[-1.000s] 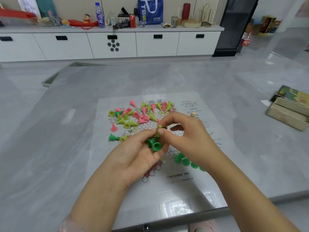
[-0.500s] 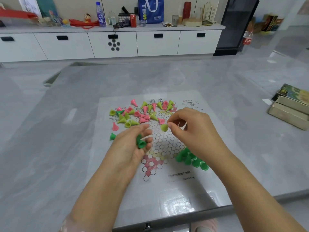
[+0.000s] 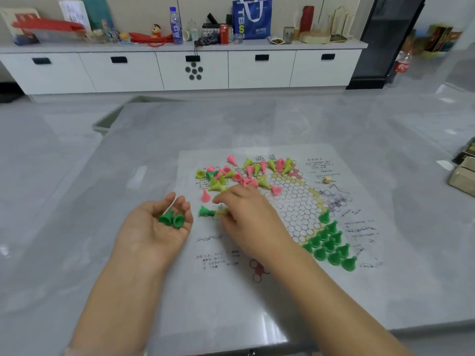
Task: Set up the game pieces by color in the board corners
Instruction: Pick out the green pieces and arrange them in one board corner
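A white paper game board (image 3: pixel 277 286) lies on the grey table. My left hand (image 3: pixel 154 229) is palm up, left of the board, cupping two green cone pieces (image 3: pixel 171 219). My right hand (image 3: pixel 246 217) reaches over the board's left side, its fingertips at a yellow-green piece (image 3: pixel 221 212) beside a lying green piece (image 3: pixel 204 211). Several green pieces (image 3: pixel 330 246) stand grouped in the board's right corner. A mixed heap of pink and yellow-green pieces (image 3: pixel 246 173) lies at the far side, with one pink piece (image 3: pixel 205 196) apart.
A small beige die (image 3: pixel 327 179) rests on the board's right part. Boxes (image 3: pixel 464 173) sit at the table's right edge. Behind the table a white cabinet (image 3: pixel 195 69) carries bottles, a can and a blue bag.
My hands have separated: the left hand moved left and turned palm up with its green pieces, and the right hand crossed to the board's left side toward the lying pieces.
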The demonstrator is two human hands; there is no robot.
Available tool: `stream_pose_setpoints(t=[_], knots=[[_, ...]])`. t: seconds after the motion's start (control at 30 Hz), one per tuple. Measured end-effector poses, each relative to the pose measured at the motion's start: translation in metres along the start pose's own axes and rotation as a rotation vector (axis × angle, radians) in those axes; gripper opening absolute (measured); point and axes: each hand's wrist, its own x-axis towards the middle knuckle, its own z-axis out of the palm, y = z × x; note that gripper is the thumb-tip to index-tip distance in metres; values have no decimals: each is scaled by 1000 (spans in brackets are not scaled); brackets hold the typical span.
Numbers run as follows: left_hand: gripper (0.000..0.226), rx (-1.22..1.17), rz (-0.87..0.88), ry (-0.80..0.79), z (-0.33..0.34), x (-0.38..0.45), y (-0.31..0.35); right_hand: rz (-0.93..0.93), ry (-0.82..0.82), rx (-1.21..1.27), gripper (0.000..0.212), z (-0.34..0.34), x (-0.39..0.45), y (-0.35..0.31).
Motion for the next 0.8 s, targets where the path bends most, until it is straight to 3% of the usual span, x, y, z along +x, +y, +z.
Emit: stream_pose_setpoints(t=[0.27, 0.47, 0.63, 0.8], knots=[[23, 173, 0, 3, -8, 2, 5, -84, 16, -213, 23, 40, 15, -19], [16, 509, 168, -62, -6, -2, -1, -33, 68, 313, 19, 16, 9, -30], [18, 747, 256, -167, -1, -11, -15, -15, 127, 329, 10, -2, 0, -19], [19, 774, 262, -211, 8, -14, -29, 37, 140, 452, 13, -24, -12, -7]])
